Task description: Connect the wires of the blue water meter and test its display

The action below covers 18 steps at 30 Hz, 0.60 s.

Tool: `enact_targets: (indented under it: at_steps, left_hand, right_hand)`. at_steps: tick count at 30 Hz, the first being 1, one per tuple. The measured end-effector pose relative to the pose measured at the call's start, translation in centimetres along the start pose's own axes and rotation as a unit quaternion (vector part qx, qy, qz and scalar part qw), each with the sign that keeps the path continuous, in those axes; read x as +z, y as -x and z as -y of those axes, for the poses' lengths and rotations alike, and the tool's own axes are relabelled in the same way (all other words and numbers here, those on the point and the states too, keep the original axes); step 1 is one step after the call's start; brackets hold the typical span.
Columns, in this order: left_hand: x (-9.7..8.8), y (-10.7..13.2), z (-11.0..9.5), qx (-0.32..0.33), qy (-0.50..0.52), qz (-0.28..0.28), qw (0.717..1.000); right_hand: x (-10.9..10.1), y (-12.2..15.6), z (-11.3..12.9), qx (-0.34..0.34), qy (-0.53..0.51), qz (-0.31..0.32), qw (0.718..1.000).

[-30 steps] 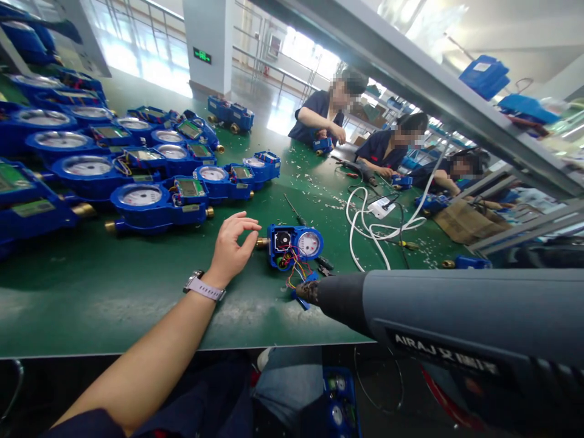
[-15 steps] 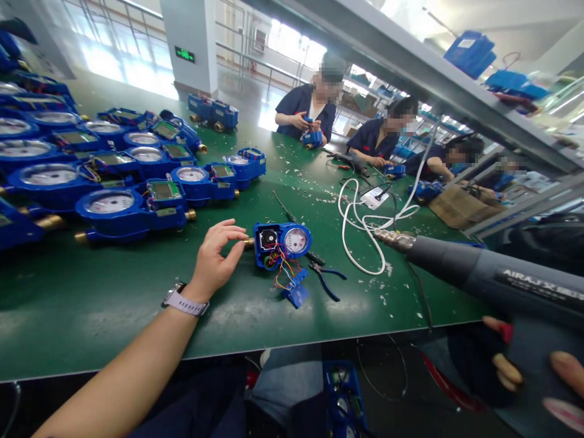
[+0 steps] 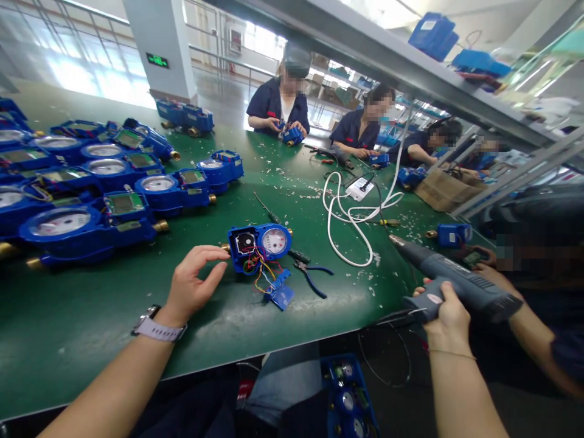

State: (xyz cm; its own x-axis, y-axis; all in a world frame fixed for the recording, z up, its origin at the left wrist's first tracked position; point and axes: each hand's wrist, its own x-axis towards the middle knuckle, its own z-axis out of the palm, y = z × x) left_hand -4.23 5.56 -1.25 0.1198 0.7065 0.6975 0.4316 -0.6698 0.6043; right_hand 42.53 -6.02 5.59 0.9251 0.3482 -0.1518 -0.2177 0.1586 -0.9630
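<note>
My right hand (image 3: 449,313) is wrapped round the handle of a dark grey heat gun (image 3: 456,280), its metal nozzle pointing up and left over the table's right side. My left hand (image 3: 196,280), fingers loosely bent and thumb apart, is by the brass end of a blue water meter (image 3: 255,243); whether they touch I cannot tell. That meter lies with its box uncovered, coloured wires running out to a small blue piece (image 3: 280,295). Right of it rest blue-handled pliers (image 3: 314,277) and a dark-handled screwdriver (image 3: 298,256). A second screwdriver (image 3: 269,210) lies behind the meter.
Several blue meters (image 3: 64,222) crowd the left of the green table (image 3: 150,340). A white cable (image 3: 331,225) loops to a power strip (image 3: 360,188). Co-workers sit along the far and right sides. A metal shelf (image 3: 365,61) crosses overhead; a blue crate (image 3: 349,395) stands below the table.
The heat gun has moved away from my face, down and onto the table's right side, and my right hand now shows on its handle. The view has turned slightly right.
</note>
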Motion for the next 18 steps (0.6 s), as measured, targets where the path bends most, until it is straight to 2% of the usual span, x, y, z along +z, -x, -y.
enact_targets:
  at_steps: [6, 10, 14, 18]
  left_hand:
    - [0.4, 0.2, -0.8, 0.019, 0.011, 0.06, 0.998]
    - [0.7, 0.0, -1.4, 0.048, 0.02, 0.097, 0.994]
    - [1.1, 0.0, -2.0, 0.086, 0.013, 0.15, 0.985]
    - [1.7, 0.3, -2.5, 0.12, -0.02, 0.192, 0.974]
  right_hand:
    - [1.8, -2.5, -2.9, 0.064, 0.008, 0.029, 0.998]
    - [3.4, -4.0, -4.2, 0.073, 0.047, -0.012, 0.996]
    - [4.1, -5.2, -5.0, 0.045, 0.108, -0.051, 0.992]
    - [3.5, -4.6, -5.4, -0.036, 0.181, -0.014, 0.983]
